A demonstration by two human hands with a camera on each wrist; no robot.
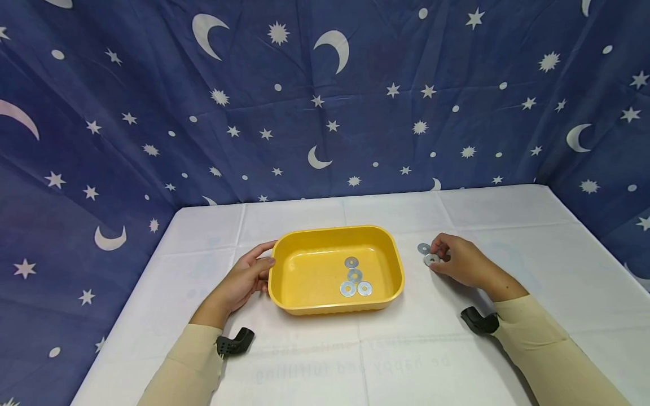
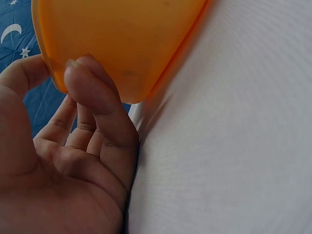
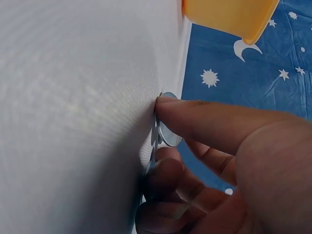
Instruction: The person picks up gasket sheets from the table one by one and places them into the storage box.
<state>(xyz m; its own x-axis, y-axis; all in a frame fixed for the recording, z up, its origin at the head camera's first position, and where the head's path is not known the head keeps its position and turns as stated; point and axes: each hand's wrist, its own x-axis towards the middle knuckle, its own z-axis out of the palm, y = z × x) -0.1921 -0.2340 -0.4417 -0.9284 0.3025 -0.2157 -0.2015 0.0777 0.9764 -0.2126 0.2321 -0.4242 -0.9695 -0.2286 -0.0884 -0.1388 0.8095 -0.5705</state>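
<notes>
a table under white cloth [image 1: 508, 225] carries a yellow tray [image 1: 310, 276] and, near its right side, a metal washer [image 1: 420, 248].

Yellow, bright and plain, that's the tray [image 1: 310, 276], and it's glowing orange in the left-wrist view! Silvery grey on the washers [image 1: 350, 277]. White for the cloth [image 1: 304, 349], with faint grey mirrored lettering [image 1: 365, 369]. Deep blue on the curtain [image 1: 365, 67], scattered with white moons [image 1: 200, 31], stars [image 1: 474, 18] and dots [image 1: 423, 13]. Beige sleeves [image 1: 543, 338], black wrist cameras [image 1: 235, 341]!
</notes>
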